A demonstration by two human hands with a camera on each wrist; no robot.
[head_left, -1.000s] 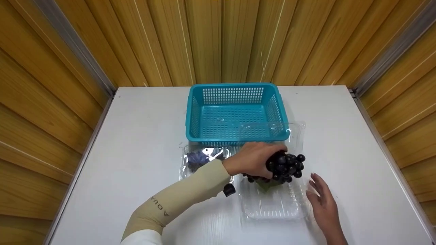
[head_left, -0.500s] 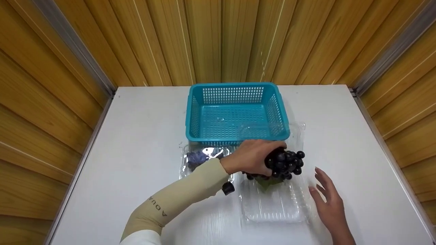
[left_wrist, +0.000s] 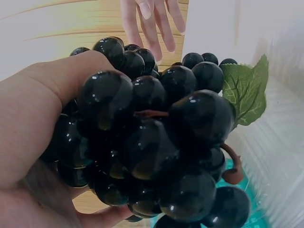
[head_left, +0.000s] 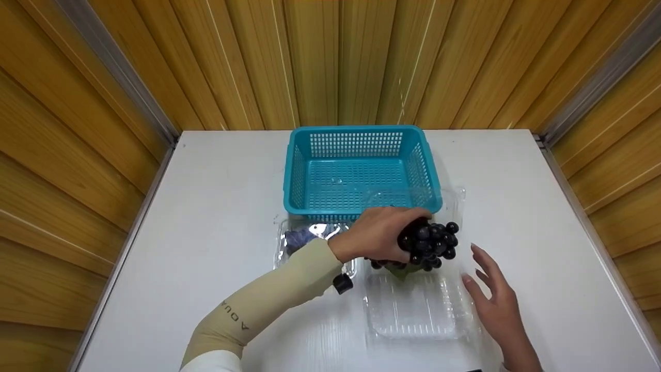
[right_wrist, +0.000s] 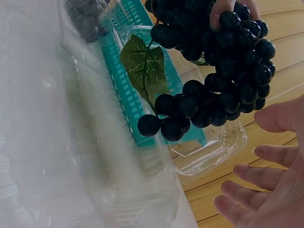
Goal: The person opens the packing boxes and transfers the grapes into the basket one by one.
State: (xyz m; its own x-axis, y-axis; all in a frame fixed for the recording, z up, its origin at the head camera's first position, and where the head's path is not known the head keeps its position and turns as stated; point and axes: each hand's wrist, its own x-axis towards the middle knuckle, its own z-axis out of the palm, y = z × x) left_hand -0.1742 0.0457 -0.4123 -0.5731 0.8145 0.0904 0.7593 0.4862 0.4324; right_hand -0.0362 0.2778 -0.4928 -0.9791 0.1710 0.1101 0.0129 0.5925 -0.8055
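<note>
My left hand (head_left: 379, 233) grips a bunch of black grapes (head_left: 433, 242), fingers and thumb curled round its left side. The bunch is above an open clear plastic clamshell box (head_left: 410, 310), whose lid lies back over the basket's front edge. A green leaf (left_wrist: 246, 90) and a short brown stem (left_wrist: 233, 171) stick out of the bunch in the left wrist view. To the right of the box my right hand (head_left: 497, 302) holds nothing, its fingers loosely spread and apart from the grapes (right_wrist: 228, 85).
Behind the clear box stands a teal plastic basket (head_left: 356, 170) with perforated walls. A second clear box (head_left: 280, 256) with dark purple fruit (head_left: 297, 238) sits in front of it at left, partly hidden by my left arm. The white table (head_left: 222, 206) meets wood-patterned walls.
My left hand has shifted slightly back and left with the grapes. My right hand moved a little to the right, then slightly back toward the basket side, still holding nothing.
</note>
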